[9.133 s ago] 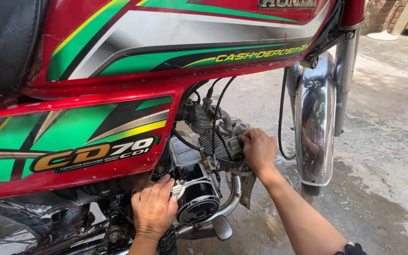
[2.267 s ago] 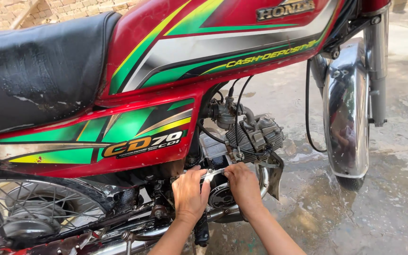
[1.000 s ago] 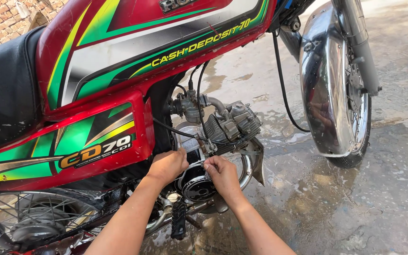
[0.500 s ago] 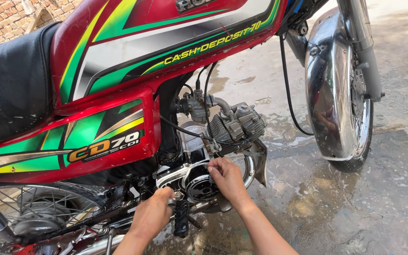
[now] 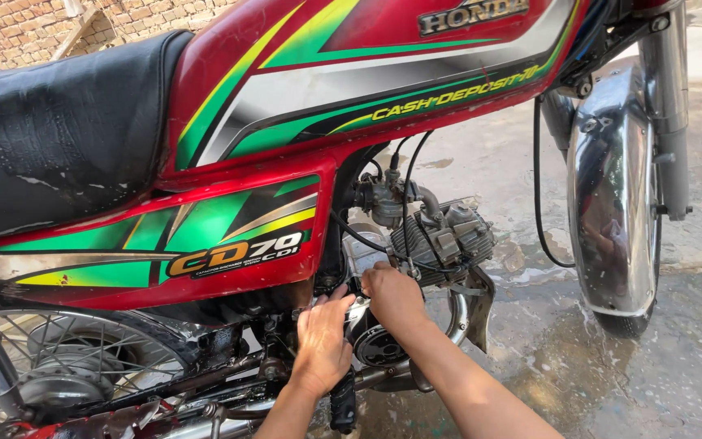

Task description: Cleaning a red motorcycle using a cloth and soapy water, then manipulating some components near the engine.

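Concrete (image 5: 611, 382) lies wet under the motorcycle (image 5: 286, 162); left hand (image 5: 322, 341) and right hand (image 5: 396, 297) press its engine (image 5: 440, 240), grip unclear.

The motorcycle's seat (image 5: 58, 130) is sitting at the left, with the fuel tank (image 5: 383, 73) just to its right and the side panel (image 5: 164, 248) lying below both. The engine (image 5: 436, 236) is sitting under the tank, and the left hand (image 5: 321, 341) and right hand (image 5: 394, 297) are resting side by side against its lower casing. The front fender (image 5: 615, 195) is standing at the far right, over the wet ground (image 5: 692, 358).
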